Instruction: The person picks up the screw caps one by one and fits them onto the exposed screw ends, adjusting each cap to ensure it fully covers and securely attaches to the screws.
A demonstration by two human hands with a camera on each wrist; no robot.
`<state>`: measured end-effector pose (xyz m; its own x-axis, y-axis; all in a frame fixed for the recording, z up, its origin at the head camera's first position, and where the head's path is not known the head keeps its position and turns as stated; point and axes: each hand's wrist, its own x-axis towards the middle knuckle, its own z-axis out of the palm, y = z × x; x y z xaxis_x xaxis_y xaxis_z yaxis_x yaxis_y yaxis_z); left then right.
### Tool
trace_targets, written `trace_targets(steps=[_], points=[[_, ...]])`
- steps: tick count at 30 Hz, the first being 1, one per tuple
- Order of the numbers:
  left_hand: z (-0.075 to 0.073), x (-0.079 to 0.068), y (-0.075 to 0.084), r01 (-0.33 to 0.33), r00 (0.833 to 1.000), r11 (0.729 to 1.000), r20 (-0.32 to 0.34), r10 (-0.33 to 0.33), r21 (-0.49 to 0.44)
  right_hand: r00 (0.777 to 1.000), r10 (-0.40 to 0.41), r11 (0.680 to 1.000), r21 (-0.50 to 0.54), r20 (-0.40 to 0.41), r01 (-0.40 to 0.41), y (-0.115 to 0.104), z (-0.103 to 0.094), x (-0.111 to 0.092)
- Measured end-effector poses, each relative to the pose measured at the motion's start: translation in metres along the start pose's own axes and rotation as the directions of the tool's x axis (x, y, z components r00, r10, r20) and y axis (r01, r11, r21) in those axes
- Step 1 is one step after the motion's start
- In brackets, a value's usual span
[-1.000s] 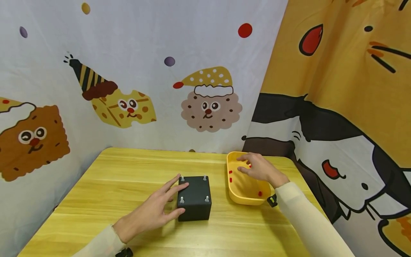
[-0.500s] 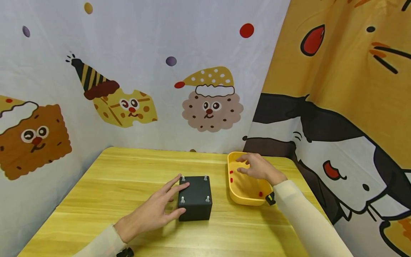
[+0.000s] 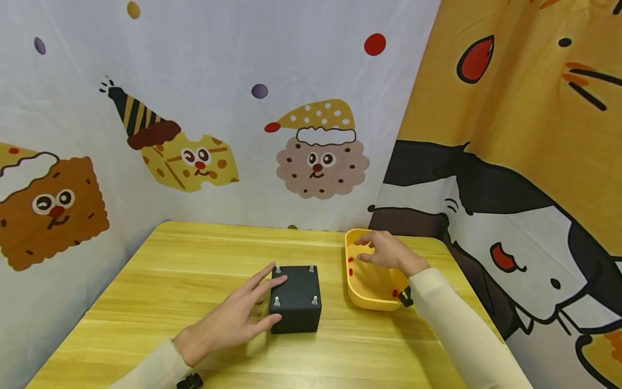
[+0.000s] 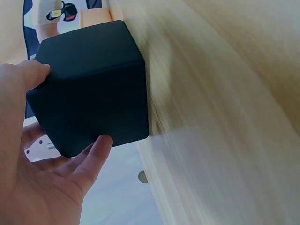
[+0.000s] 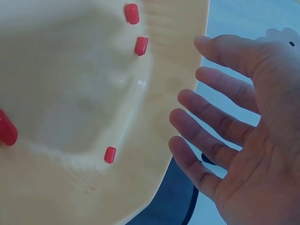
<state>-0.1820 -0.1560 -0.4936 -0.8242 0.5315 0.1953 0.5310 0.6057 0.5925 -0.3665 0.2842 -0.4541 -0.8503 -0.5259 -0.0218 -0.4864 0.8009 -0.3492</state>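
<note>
A black box [image 3: 296,294] stands on the table, with an upright silver bolt [image 3: 315,300] at each corner of its top. My left hand [image 3: 230,319] holds its left side: in the left wrist view the thumb [image 4: 35,75] lies against one side and the fingers [image 4: 96,157] against another. To the right of the box is a yellow tray [image 3: 371,303] holding several small red caps [image 5: 141,46]. Above the tray's far part hovers my right hand [image 3: 391,253], fingers loosely bent and apart, nothing between them. In the right wrist view its fingertips are apart from the caps.
The wooden table [image 3: 194,265] reaches back to a cartoon-printed curtain [image 3: 218,65]. Another curtain [image 3: 515,119] hangs close along the right side. The tray's raised rim lies under the right hand and forearm.
My right hand has shifted slightly left over the tray, and a red cap seen earlier near its fingertips is now hidden in the head view. The left hand and box stay put.
</note>
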Motion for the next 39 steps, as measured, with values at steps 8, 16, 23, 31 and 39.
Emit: trace_targets(steps=[8, 16, 23, 31, 39], points=[[0.000, -0.001, 0.000, 0.007, 1.000, 1.000, 0.008, -0.007, -0.027, 1.000, -0.026, 1.000, 0.003, 0.013, 0.026, 0.006, 0.005, 0.007], [0.000, -0.001, 0.000, 0.008, 1.000, 0.999, 0.014, -0.007, -0.045, 1.000, 0.025, 0.999, -0.044, 0.009, -0.025, -0.018, 0.002, 0.001], [0.000, 0.000, -0.001, 0.000, 1.000, 0.999, 0.008, 0.000, -0.049, 0.999, 0.044, 0.998, -0.036, 0.027, -0.043, -0.011, 0.006, 0.007], [0.001, 0.001, -0.001, -0.006, 1.000, 0.999, 0.000, 0.006, -0.051, 0.998, -0.032, 0.999, 0.010, 0.049, 0.031, 0.032, 0.021, 0.026], [0.001, 0.000, 0.000, 0.005, 1.000, 1.000, 0.000, -0.005, -0.021, 0.998, 0.019, 0.999, -0.032, 0.068, -0.016, -0.010, 0.008, 0.015]])
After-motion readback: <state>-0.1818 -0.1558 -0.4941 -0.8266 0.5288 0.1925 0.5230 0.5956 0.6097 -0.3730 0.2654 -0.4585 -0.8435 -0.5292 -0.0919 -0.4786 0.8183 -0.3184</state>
